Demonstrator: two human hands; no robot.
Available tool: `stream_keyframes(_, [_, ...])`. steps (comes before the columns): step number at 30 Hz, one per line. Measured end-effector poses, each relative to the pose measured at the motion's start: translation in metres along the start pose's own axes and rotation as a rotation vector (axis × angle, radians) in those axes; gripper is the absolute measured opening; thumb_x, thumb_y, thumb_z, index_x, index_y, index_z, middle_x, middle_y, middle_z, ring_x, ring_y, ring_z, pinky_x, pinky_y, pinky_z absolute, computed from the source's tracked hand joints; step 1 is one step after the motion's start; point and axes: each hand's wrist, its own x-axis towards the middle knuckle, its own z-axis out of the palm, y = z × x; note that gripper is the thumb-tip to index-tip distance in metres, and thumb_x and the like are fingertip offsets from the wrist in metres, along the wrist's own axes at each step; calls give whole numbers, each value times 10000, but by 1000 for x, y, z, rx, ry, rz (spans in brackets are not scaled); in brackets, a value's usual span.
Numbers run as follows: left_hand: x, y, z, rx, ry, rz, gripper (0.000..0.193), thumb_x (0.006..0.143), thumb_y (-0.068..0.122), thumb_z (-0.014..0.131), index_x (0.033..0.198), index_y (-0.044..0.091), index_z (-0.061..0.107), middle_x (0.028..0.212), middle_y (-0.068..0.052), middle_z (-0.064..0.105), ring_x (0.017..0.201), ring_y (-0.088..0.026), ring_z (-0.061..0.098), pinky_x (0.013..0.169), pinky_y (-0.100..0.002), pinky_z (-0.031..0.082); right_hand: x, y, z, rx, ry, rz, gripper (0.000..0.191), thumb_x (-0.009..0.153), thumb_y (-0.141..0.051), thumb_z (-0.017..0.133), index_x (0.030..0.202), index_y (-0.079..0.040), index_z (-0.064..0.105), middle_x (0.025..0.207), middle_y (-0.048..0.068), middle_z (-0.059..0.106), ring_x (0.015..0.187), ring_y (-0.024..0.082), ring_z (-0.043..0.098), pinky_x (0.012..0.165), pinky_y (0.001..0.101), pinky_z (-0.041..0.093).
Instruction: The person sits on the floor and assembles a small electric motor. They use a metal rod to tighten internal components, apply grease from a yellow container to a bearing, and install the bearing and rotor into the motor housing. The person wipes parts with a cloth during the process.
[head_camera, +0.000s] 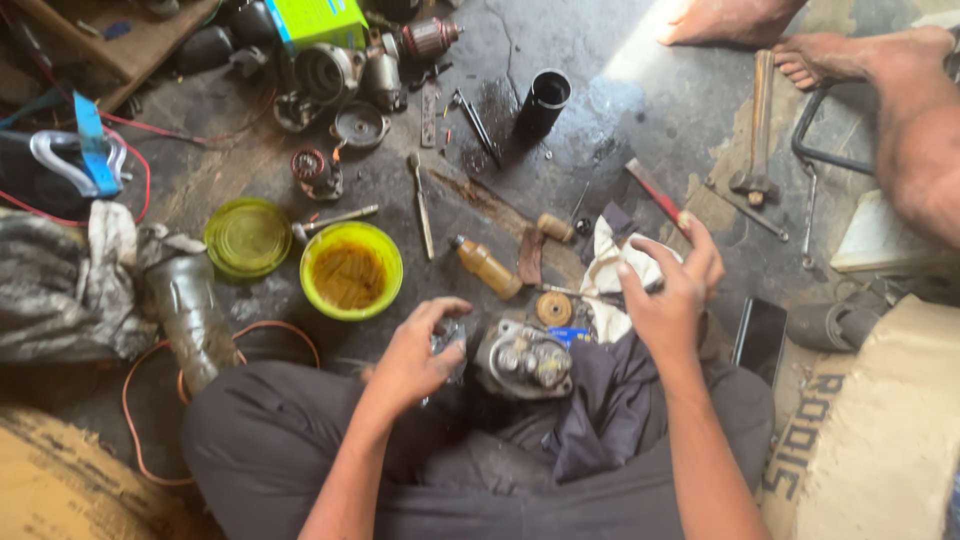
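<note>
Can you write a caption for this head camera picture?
Seated person's left hand and right hand flank a greasy motor part beside a yellow bowl.

Motor housing (522, 360) in the lap, between both hands; bowl (351, 270) ahead left, lid (247, 237) beside it; hammer (758, 130) far right.

Dark, oil-stained concrete floor (590, 110), cracked and patchy. Bright patch of daylight (650, 50) across the top edge, right of centre. Brown wooden board (120, 40) in the top left corner. Crumpled grey cloth (60, 290) against the left edge. Tan woven sack (880, 430) in the bottom right corner, yellowish sacking (60, 480) in the bottom left.
</note>
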Motion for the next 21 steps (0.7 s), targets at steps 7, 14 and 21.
stream_keyframes(7, [7, 1, 1, -34, -49, 61, 435, 808, 76, 672, 1241, 64, 630, 1185, -125, 675, 1030, -249, 674, 873, -370, 543, 70, 14, 93, -38, -105, -129, 288, 764, -209, 864, 1040, -162, 797, 1651, 199, 329, 1532, 403, 248, 1189, 590, 197])
stream_keyframes(14, [8, 15, -8, -59, 17, -208, 412, 806, 88, 636, 1219, 78, 643, 1157, -85, 682, 902, -217, 689, 735, -348, 563, 15, 43, 80, -135, -299, -371, 901, 684, -488, 889, 1464, -189, 550, 1643, 299, 194, 1536, 506, 141, 1205, 644, 177])
stream_keyframes(21, [16, 20, 5, -22, 9, -213, 346, 851, 131, 683, 1192, 79, 656, 1108, -94, 687, 865, -222, 699, 747, -339, 559, -9, 85, 55, -345, -339, -374, 1169, 655, -656, 864, 1583, -172, 345, 1638, 335, 157, 1537, 522, 129, 1146, 686, 176])
